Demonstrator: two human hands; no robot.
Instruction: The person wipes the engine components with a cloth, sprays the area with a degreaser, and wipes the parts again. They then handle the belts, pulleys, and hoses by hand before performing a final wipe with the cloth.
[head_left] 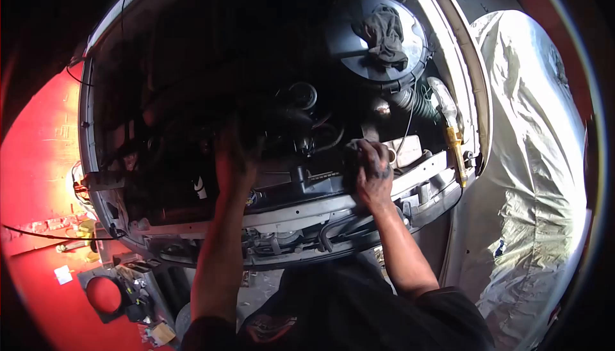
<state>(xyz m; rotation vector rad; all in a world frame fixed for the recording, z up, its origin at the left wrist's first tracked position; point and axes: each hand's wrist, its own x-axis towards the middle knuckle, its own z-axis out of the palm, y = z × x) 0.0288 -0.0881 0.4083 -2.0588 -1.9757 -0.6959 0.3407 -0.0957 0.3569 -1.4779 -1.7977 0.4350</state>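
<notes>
Both arms reach over the front edge of an open engine bay (301,216). My left hand (236,152) is in deep shadow among dark engine parts, and its fingers cannot be made out. My right hand (373,170), stained with dark grime, has its fingers curled at a dark part beside the radiator area; what they hold, if anything, is hidden. Right of this hand lies a pale reservoir (407,151). Farther back sits a round air filter housing (359,37) with a crumpled dark cloth (385,34) on it.
A yellow work lamp (455,149) rests at the bay's right edge, near a ribbed hose (419,104). A silvery cover (528,127) drapes something at the right. On the red floor (38,139) at the lower left are tools and a dark part with a round opening (104,294).
</notes>
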